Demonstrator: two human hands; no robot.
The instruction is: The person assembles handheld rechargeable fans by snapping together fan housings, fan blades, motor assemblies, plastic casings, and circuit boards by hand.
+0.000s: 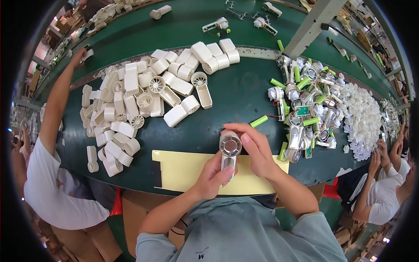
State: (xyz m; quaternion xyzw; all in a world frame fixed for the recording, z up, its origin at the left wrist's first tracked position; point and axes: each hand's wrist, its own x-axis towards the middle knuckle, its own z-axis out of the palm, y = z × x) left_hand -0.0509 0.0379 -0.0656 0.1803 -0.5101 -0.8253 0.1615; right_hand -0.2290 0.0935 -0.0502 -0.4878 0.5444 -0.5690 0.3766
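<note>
Covering fingers (213, 164), fan handle (228, 163) part-hidden

Left hand (210, 177) gripping, thumb (226, 171) uppermost; right hand (258, 150) farther forward, fingers (242, 127) curved; elbows (310, 207) bent.

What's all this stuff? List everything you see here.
Handheld device: one, white and silver, in hand
Casings: dozens, off-white, piled left
Assemblies: many, silver, piled right
Cylinders: many, green, mostly among assemblies
Small pieces: countless, whitish, heaped far right
Sheet: one, pale yellow, nearest the person
Tabletop: one, dark green, under the piles
Rear strip: one, green, behind the tabletop
Post: one, pale grey, upper right
Seats: two, red, below the table
Cardboard boxes: several, brown, low down
Co-workers: at least two, white-shirted, left and right
Shirt: one, greyish, bottom middle
Left fingers: one hand, bare, on the handle
Right fingers: one hand, bare, at the head
</note>
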